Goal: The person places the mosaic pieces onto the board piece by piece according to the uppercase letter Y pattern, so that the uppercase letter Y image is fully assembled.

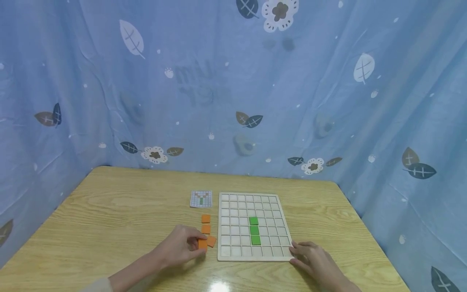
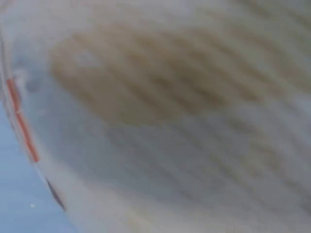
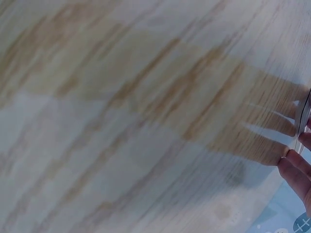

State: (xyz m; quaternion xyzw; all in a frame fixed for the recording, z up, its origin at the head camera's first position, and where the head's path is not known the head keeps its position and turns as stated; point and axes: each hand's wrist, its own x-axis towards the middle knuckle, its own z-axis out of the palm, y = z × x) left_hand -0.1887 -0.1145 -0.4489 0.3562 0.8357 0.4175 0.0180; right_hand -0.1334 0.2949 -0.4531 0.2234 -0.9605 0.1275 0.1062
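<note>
Between the thumb and fingers of my left hand (image 1: 182,245) is an orange square tile (image 1: 202,244), pinched low over the table. Another orange tile (image 1: 211,241) lies tilted right beside it, and two more form a column above, the nearer (image 1: 206,229) and the farther (image 1: 206,219). A pale wooden grid board (image 1: 235,251) lies to the right, with three green tiles (image 1: 254,230) in one column of its cells. My right hand (image 1: 315,259) holds the board's near right corner with its fingertips. The left wrist view is blurred and shows no fingers; some right fingers (image 3: 294,174) appear in the right wrist view.
A small printed card (image 1: 201,199) with a coloured grid pattern lies behind the orange tiles, left of the board. The wooden table (image 1: 127,211) extends to both sides. A blue patterned curtain (image 1: 204,89) hangs along its back and sides.
</note>
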